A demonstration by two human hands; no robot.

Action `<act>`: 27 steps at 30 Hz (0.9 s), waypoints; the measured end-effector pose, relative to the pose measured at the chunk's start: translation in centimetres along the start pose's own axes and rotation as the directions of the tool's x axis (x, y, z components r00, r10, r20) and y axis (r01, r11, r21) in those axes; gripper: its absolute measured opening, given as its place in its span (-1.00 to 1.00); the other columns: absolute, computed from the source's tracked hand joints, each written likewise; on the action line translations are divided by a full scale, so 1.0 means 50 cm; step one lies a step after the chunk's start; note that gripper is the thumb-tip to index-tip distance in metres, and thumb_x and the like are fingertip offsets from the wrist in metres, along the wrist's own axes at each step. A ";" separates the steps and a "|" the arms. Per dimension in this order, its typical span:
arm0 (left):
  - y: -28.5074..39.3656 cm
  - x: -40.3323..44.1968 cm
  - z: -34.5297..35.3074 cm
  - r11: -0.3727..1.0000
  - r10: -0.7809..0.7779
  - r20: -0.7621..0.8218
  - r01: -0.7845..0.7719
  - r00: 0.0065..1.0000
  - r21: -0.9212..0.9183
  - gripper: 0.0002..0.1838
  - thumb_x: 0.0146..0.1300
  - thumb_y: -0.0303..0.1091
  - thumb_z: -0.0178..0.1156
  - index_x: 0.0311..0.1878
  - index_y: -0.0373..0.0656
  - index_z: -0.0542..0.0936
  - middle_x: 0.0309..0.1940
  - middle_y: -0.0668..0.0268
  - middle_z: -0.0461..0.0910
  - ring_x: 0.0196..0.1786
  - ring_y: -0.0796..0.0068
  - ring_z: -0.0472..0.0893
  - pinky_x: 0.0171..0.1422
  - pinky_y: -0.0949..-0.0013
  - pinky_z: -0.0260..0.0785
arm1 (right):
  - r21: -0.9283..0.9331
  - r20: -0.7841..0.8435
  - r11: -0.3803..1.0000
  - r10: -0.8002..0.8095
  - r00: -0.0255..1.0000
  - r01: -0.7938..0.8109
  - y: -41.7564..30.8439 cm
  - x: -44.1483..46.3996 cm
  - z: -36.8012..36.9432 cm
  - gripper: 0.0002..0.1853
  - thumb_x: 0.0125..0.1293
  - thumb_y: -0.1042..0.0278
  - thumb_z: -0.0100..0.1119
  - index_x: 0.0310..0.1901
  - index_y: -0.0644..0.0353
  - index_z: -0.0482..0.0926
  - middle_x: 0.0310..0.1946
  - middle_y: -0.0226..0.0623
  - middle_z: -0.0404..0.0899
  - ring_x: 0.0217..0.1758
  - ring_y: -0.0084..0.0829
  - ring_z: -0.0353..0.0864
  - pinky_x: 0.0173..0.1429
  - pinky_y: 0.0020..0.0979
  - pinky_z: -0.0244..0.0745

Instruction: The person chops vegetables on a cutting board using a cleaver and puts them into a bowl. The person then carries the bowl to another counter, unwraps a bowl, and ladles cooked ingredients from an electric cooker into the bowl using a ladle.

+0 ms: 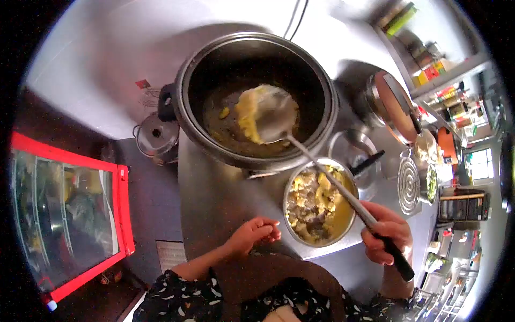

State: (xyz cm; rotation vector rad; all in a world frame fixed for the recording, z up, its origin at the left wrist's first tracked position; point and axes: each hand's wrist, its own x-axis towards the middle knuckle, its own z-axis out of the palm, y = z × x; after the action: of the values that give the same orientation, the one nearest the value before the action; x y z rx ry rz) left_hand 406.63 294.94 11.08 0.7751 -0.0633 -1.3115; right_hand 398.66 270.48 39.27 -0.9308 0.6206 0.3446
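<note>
My right hand (pixel 389 234) is wrapped round the dark grip of a long-handled metal ladle (pixel 276 115). The ladle's head is inside a large dark pot (pixel 185 115), with yellow food pieces (pixel 248 115) along its left side. Brownish liquid covers the pot's bottom, and a few yellow bits lie in it. Below the pot, a round metal bowl (pixel 288 228) holds yellow chunks in cloudy liquid, and the ladle's handle crosses above it. Left of this bowl, my left hand (pixel 255 235) is curled closed with nothing visible in it.
A steel counter (pixel 214 198) carries the pot and bowl. A clear glass lid or dish (pixel 357 155) with a dark handle, a pan (pixel 394 102) and a coiled metal rack (pixel 409 185) are at right. A lidded pot (pixel 156 139) and a red-framed glass cabinet (pixel 126 209) stand left.
</note>
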 end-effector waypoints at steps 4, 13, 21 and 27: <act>-0.005 0.002 0.008 1.000 -0.004 0.000 0.004 1.000 0.026 -0.66 0.39 -0.30 0.02 0.13 -0.30 0.41 -0.13 0.21 0.57 -0.04 0.44 0.57 0.08 0.40 0.40 | 0.082 -0.130 0.971 -0.211 0.969 0.223 0.099 -0.145 -0.080 -0.29 0.22 0.42 0.06 0.40 0.27 0.06 -0.69 -0.27 0.28 -0.87 -0.53 0.21 -0.83 -0.51 0.17; -0.008 0.038 0.051 0.995 -0.021 -0.246 0.043 0.969 0.086 -0.65 0.40 -0.14 0.04 0.01 -0.24 0.38 -0.15 0.23 0.51 -0.09 0.39 0.57 0.08 0.28 0.46 | -0.557 -0.602 0.808 -0.231 0.764 -0.194 0.329 -0.236 -0.094 -0.37 0.19 0.50 0.09 0.35 0.12 0.25 -0.64 -0.52 0.34 -0.66 -0.68 0.29 -0.60 -0.56 0.17; -0.044 0.060 0.101 0.963 -0.024 -0.123 0.056 0.992 0.262 -0.71 0.37 -0.26 0.08 0.01 -0.24 0.34 -0.15 0.14 0.52 -0.11 0.22 0.62 0.04 0.15 0.53 | -0.595 -0.637 0.803 -0.449 0.626 -0.031 0.440 -0.222 -0.112 -0.33 0.26 0.45 0.03 0.41 0.06 0.10 -0.62 -0.35 0.44 -0.62 -0.54 0.46 -0.52 -0.47 0.38; -0.094 0.062 0.114 0.964 -0.116 -0.090 0.134 0.989 0.230 -0.73 0.40 -0.26 0.05 -0.03 -0.26 0.35 -0.15 0.12 0.52 -0.05 0.20 0.61 0.06 0.16 0.51 | -0.796 -0.590 0.557 -0.627 0.509 -0.236 0.506 -0.172 -0.146 -0.38 0.29 0.42 -0.02 0.39 0.10 0.11 -0.52 -0.03 0.54 -0.45 -0.18 0.62 -0.32 -0.26 0.48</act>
State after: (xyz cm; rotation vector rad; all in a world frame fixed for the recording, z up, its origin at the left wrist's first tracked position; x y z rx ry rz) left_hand 400.99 289.32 11.66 1.0448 -0.1130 -1.4094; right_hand 376.09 278.50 25.37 -2.1713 1.2841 -0.1774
